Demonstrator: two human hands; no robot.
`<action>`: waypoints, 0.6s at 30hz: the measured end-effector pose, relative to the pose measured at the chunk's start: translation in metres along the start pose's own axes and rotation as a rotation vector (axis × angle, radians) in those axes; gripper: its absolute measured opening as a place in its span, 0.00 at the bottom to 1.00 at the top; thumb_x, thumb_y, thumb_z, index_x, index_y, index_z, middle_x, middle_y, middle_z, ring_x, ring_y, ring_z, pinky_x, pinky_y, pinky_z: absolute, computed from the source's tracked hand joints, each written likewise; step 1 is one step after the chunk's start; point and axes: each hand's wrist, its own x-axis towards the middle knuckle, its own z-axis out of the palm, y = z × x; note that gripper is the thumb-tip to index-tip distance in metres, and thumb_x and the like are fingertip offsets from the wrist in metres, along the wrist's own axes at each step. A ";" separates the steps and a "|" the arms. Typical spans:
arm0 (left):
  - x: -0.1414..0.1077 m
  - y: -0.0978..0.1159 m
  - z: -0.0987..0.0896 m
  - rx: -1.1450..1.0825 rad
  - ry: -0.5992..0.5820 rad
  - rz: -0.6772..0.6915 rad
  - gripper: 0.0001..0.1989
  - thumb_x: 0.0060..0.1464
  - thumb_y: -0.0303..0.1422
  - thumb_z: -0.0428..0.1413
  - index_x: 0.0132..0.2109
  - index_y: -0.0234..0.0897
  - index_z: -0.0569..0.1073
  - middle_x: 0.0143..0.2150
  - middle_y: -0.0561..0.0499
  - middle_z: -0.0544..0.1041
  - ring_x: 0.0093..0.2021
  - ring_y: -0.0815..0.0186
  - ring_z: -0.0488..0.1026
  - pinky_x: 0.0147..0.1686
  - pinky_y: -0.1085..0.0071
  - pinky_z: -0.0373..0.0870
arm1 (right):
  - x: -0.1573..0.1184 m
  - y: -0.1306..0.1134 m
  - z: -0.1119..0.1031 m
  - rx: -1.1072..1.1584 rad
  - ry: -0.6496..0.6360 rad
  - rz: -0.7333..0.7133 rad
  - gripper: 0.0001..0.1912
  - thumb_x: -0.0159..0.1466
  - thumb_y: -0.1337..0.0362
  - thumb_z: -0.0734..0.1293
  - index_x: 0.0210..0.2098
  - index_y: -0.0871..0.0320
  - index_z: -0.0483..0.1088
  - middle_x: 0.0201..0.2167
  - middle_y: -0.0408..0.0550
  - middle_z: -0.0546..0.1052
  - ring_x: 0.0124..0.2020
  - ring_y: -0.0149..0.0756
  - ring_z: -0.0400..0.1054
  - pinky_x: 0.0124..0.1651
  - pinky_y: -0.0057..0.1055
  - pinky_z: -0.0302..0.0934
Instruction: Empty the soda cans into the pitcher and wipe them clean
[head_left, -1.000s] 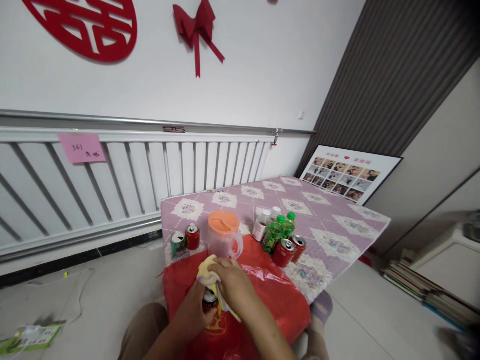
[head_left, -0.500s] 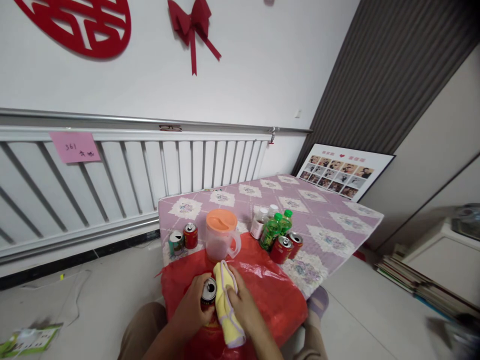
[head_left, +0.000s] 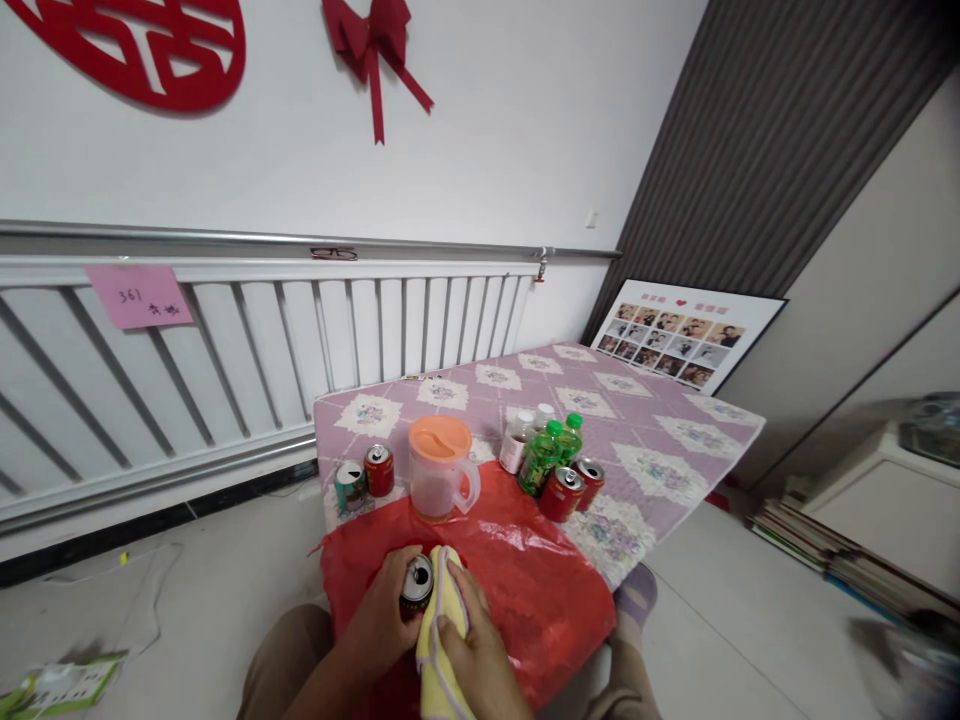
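My left hand (head_left: 386, 612) is closed around an opened drink can (head_left: 417, 583), which stands upright over the red plastic sheet (head_left: 540, 590) near me. In my right hand (head_left: 476, 640) is a folded yellow cloth (head_left: 441, 640) with pale purple edging. The cloth lies against the can's right side; whether it presses on it I cannot tell. Just beyond my hands stands a clear pitcher (head_left: 433, 485) with an orange lid. The lower part of the can is hidden by my fingers and the cloth.
Left of the pitcher stand a red can (head_left: 379, 472) and a green can (head_left: 350, 488). Several bottles, among them a green-capped bottle (head_left: 538, 462), stand to the right with two red cans, one in front (head_left: 562, 496). A patterned cloth (head_left: 622, 384) covers the table; a radiator (head_left: 262, 340) runs behind.
My right hand has brought the yellow cloth down and toward me along the can's right side. My left hand keeps its hold on the can. The view has shifted slightly.
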 end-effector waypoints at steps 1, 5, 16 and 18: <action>0.000 0.000 0.000 -0.002 -0.006 0.010 0.36 0.40 0.21 0.56 0.59 0.37 0.64 0.57 0.40 0.70 0.59 0.53 0.68 0.60 0.53 0.64 | 0.005 -0.001 -0.001 0.008 -0.005 -0.014 0.33 0.58 0.69 0.63 0.63 0.53 0.63 0.67 0.50 0.62 0.68 0.41 0.53 0.70 0.43 0.45; 0.002 -0.002 -0.001 -0.008 -0.025 0.045 0.34 0.41 0.22 0.57 0.59 0.37 0.63 0.56 0.40 0.71 0.57 0.53 0.69 0.59 0.52 0.66 | 0.032 -0.012 -0.006 0.074 -0.065 -0.058 0.31 0.54 0.72 0.62 0.57 0.52 0.70 0.63 0.48 0.67 0.66 0.40 0.57 0.69 0.42 0.47; -0.001 -0.014 0.004 0.009 0.010 0.079 0.35 0.41 0.20 0.56 0.59 0.39 0.62 0.57 0.41 0.71 0.58 0.53 0.69 0.59 0.51 0.66 | 0.023 -0.003 0.000 0.064 -0.026 -0.013 0.30 0.57 0.70 0.61 0.59 0.54 0.69 0.63 0.50 0.67 0.65 0.40 0.58 0.68 0.41 0.49; -0.002 -0.015 0.004 0.020 0.018 0.069 0.35 0.41 0.21 0.56 0.59 0.38 0.63 0.57 0.40 0.71 0.58 0.53 0.69 0.59 0.50 0.65 | 0.010 0.001 0.001 0.031 0.012 -0.019 0.31 0.56 0.70 0.61 0.59 0.54 0.69 0.63 0.50 0.67 0.65 0.40 0.58 0.68 0.41 0.49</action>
